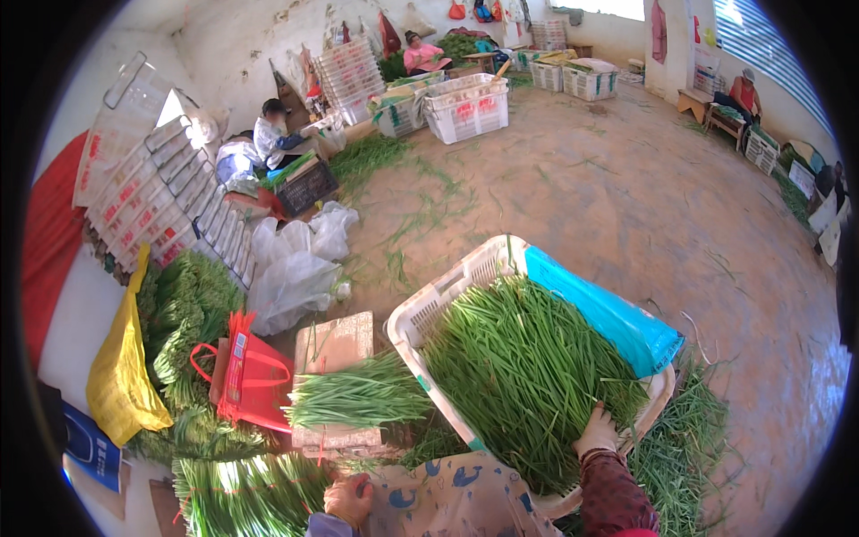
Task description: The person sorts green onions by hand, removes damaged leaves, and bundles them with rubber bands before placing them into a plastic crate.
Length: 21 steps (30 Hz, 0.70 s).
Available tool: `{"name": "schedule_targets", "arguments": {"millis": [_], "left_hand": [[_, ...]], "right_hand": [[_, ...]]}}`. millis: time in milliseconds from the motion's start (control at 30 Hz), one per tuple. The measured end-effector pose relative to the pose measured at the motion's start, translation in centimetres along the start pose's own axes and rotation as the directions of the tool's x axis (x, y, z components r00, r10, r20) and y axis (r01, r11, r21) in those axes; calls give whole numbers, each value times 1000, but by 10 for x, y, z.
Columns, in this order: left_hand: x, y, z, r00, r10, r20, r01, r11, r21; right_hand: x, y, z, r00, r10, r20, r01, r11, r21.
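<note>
My right hand (597, 431) rests at the near right side of a heap of long green garlic chives (523, 362), its fingertips among the leaves. Whether it grips any cannot be made out. A white plastic crate (411, 321) holds the heap, with a blue plastic sheet (590, 302) over its far right rim. Beside my patterned apron (443, 493), my left hand (349, 500) has curled fingers; its inner side is hidden. Close to it lie tied green bundles (248, 493). A loose sheaf of chives (362, 395) lies across a patterned board (335, 342), a red tie strand beneath it.
Left of the board stands a red bag (258, 376) with red ties, near a yellow bag (124, 366) and stacked green bundles (191, 322). Clear plastic bags (295, 268) lie farther off. Stacked crates (161, 194) lean leftward. Loose greens (678, 450) cover floor at right. Several people sit farther away.
</note>
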<state>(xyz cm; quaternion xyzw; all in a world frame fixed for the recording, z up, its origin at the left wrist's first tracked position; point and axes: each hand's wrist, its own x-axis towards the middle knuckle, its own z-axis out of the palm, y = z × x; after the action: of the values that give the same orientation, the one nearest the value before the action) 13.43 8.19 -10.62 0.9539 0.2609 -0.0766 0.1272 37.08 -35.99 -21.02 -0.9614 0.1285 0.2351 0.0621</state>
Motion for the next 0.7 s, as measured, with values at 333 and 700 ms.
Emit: {"name": "schedule_targets", "arguments": {"millis": [333, 700], "left_hand": [[-6, 7, 0, 999, -39, 12, 40, 998, -48], [-8, 5, -12, 997, -78, 26, 79, 996, -48]], "right_hand": [[-38, -8, -10, 996, -85, -7, 85, 991, 99], [-67, -18, 9, 992, -109, -65, 118, 982, 150]]}}
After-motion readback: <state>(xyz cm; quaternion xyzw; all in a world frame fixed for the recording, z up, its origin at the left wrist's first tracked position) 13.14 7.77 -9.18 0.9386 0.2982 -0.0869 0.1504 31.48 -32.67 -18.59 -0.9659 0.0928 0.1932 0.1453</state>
